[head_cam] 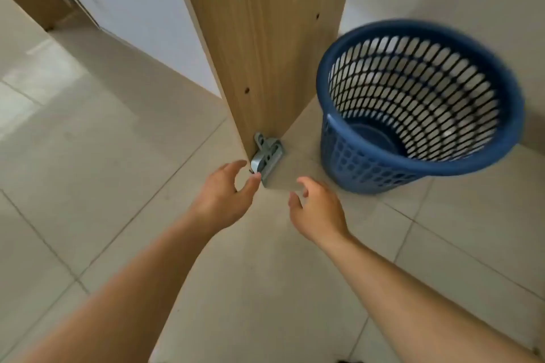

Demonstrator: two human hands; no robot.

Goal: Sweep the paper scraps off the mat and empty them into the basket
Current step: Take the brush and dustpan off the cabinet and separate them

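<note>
My two hands, left hand (225,196) and right hand (317,209), reach loosely open and empty, one blue basket (418,106) just beyond my right.

Blue plastic lattice basket (418,109); wood-grain matt panel (265,38); smooth tiled floor (88,156).

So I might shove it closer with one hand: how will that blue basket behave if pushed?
The blue basket probably slides easily: its walls are mostly open lattice, so it looks light, and the tiled floor looks smooth. It seems empty, so nothing weighs it down. Its rim is wider than its base, so a push high up may tip it; pushing low seems safer.
</note>
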